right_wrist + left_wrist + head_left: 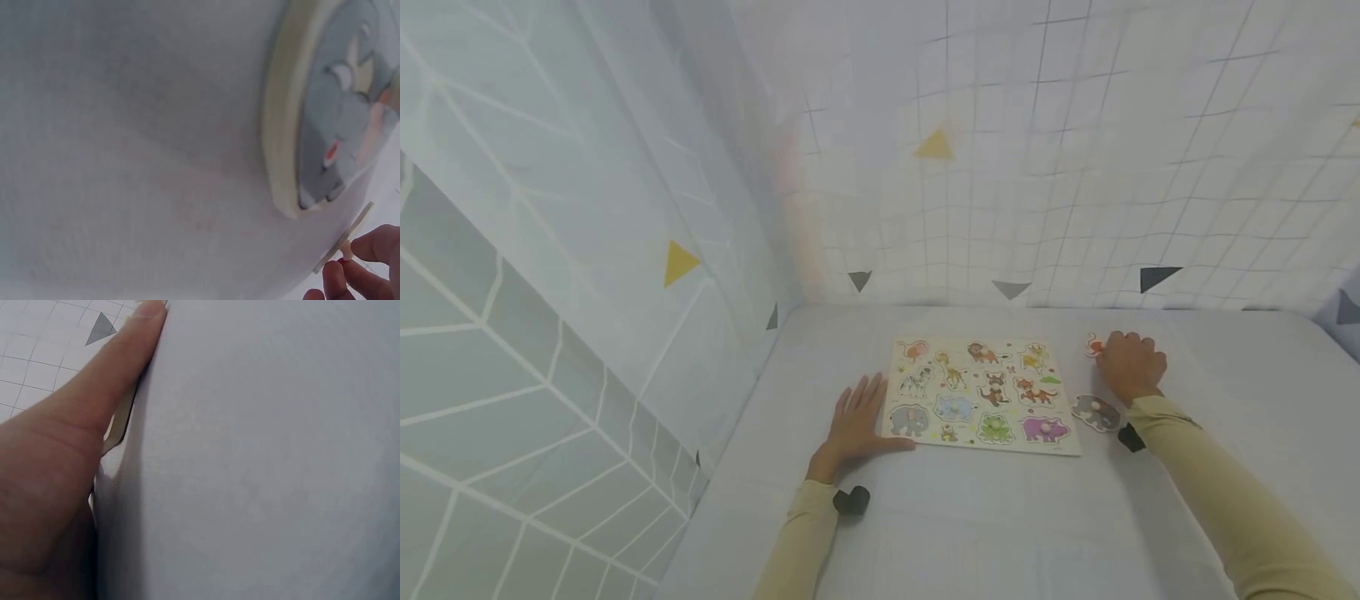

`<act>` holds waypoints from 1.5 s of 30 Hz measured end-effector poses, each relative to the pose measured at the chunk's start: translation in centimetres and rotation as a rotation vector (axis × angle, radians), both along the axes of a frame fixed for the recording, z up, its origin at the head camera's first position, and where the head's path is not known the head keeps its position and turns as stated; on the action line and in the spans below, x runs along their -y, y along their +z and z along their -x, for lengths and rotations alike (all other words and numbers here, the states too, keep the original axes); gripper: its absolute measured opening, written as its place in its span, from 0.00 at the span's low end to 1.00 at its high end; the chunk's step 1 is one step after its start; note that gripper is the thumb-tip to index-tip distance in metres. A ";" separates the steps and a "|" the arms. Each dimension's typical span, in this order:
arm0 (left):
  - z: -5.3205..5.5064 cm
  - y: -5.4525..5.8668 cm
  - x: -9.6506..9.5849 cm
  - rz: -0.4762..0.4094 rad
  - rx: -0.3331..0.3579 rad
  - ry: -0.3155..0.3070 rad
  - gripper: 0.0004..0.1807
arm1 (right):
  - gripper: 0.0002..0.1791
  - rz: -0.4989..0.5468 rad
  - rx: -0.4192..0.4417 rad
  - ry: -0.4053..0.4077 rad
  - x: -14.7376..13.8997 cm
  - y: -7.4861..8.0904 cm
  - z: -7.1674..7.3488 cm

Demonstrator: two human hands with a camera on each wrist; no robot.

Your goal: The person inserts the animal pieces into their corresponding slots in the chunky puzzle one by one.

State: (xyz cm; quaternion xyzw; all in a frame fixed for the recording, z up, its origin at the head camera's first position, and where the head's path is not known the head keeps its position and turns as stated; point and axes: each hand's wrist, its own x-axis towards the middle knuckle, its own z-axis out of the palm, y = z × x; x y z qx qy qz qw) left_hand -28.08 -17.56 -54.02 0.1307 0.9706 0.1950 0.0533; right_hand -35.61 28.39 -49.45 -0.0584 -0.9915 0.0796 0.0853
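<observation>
A pale wooden peg puzzle board [951,342] with animal pictures lies flat on the table. My left hand [853,421] rests at its left front corner, fingers spread and thumb along the front edge; the left wrist view shows that thumb [119,362] close against the board's side. To the right of the board, my right hand [1127,367] pinches the knob [345,251] of a small orange-red puzzle piece [1093,345], tilted in the right wrist view. A grey elephant puzzle piece [1097,412] lies below that hand, beside the board's right edge.
White table covering [962,525] stretches around the board. Behind it rises a white grid-patterned cloth [1075,208] with coloured triangles, and a grey-green patterned cloth [512,375] hangs at the left. A purple hippo piece [1046,429] with a knob sits in the board.
</observation>
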 end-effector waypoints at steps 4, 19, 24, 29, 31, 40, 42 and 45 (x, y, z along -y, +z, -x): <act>0.0 -0.1 0.0 0.007 -0.005 -0.001 0.71 | 0.16 -0.036 -0.014 0.009 -0.2 -0.3 0.1; -0.2 0.0 0.0 -0.022 -0.009 -0.016 0.73 | 0.16 -0.003 -0.068 0.015 -0.3 -0.9 0.3; 0.1 -0.7 0.2 0.000 -0.030 -0.006 0.73 | 0.16 -0.009 -0.060 0.026 -0.4 -0.9 0.4; 0.2 -0.7 0.2 0.006 -0.030 -0.008 0.73 | 0.15 0.009 -0.078 0.036 -0.4 -0.8 0.3; 0.3 -0.6 0.2 0.014 -0.024 -0.009 0.73 | 0.15 0.019 -0.090 0.045 -0.4 -0.7 0.3; -0.1 0.1 0.0 -0.016 0.016 -0.012 0.72 | 0.15 0.051 -0.132 0.069 -0.2 -0.8 0.7; -0.1 0.2 0.0 -0.023 0.013 -0.012 0.72 | 0.14 0.059 -0.149 0.076 -0.1 -0.9 0.8; -0.2 0.3 0.0 -0.018 0.005 -0.013 0.72 | 0.14 0.086 -0.185 0.082 0.3 -0.8 0.9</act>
